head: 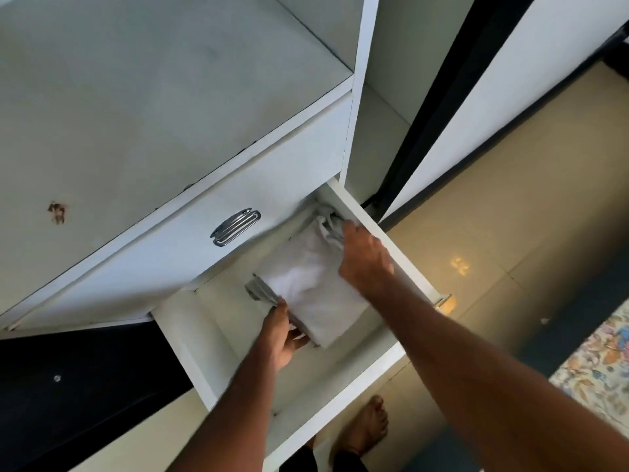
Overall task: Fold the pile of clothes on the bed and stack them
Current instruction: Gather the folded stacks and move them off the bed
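A white drawer [369, 361] stands pulled out of a white wardrobe [136, 107], below a closed drawer front with a chrome handle [236, 227]. Inside the open drawer lies a stack of folded clothes [311, 284], pale grey-white on top, with the edges of grey folded layers showing at its left end. The stack sits toward the drawer's right side and runs from near the back, under the closed drawer front, toward the front edge; the drawer floor to its left is bare white.

Both hands are on the stack. The left hand [284, 333] is at the stack's near-left corner, fingers curled under and around the edge of the folded layers, thumb side up, gripping them. The right hand [366, 258] comes in from the right over the drawer's side wall; its fingers bend down onto the far right part of the top garment, where the cloth is bunched close to the drawer's back right corner, and seem to pinch that cloth, though blur hides the fingertips.

Below the drawer front a bare foot [369, 425] stands on the glossy beige floor [510, 206]. At the lower right, a corner of floral fabric [602, 364] shows.
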A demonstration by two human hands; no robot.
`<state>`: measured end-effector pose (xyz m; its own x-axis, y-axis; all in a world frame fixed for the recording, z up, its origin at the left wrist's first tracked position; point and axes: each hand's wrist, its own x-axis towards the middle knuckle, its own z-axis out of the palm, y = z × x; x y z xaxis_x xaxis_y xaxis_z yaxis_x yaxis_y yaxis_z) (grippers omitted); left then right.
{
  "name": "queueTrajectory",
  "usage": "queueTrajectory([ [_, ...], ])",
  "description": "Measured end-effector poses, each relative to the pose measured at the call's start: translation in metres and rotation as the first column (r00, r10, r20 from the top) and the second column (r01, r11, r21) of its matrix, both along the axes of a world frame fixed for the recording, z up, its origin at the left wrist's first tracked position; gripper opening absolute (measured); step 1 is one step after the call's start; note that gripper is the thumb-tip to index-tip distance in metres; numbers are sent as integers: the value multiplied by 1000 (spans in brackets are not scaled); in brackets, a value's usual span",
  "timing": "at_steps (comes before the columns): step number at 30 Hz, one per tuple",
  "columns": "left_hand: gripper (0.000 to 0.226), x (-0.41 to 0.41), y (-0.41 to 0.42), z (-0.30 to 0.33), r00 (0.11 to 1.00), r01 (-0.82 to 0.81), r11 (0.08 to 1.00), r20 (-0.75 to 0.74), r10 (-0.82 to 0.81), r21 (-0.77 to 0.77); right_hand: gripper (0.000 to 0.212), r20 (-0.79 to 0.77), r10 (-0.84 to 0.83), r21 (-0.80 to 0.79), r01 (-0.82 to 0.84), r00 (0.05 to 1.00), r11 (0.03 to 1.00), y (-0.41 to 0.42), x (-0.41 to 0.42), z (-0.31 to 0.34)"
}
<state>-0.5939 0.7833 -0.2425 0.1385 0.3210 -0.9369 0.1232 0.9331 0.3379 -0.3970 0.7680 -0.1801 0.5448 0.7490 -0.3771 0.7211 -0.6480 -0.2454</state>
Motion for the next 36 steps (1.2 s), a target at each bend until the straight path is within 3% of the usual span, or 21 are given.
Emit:
queueTrajectory([
  [2,43,7,1,-8,990,106,994,-93,-108,-22,55,118,153,79,-163,981,983,-12,-16,-7],
  [6,44,5,3,-22,957,219,976,-194,-214,3,62,-103,248,-146,-261,963,954,-31,-21,-40],
  [8,43,4,3,-26,951,243,970,-204,-232,28,63,-130,265,-186,-286,955,940,-39,-18,-58],
  [17,41,19,5,-34,933,281,943,-279,-226,177,48,63,271,16,-272,961,962,-70,-15,-84],
  [19,43,16,7,-38,895,381,904,-321,-309,193,45,80,282,7,-284,956,959,-69,-16,-85],
  [24,51,4,23,-51,675,691,702,-500,-543,171,52,52,328,-128,-319,943,939,-65,-20,-89],
  [27,54,-1,27,-35,410,885,444,-690,-596,143,51,46,318,-121,-310,947,943,-67,-20,-80],
  [29,48,-4,27,-14,250,951,286,-841,-480,120,51,23,294,-128,-288,956,949,-70,-21,-72],
  [30,43,-4,26,-2,236,960,240,-874,-425,143,51,6,270,-117,-267,963,957,-74,-22,-65],
  [32,35,1,27,16,292,955,162,-884,-366,248,50,-23,225,-51,-226,974,973,-76,-26,-56],
  [36,31,30,25,49,359,908,-60,-843,-401,415,38,-29,55,117,-51,998,992,-90,-26,-21],
])
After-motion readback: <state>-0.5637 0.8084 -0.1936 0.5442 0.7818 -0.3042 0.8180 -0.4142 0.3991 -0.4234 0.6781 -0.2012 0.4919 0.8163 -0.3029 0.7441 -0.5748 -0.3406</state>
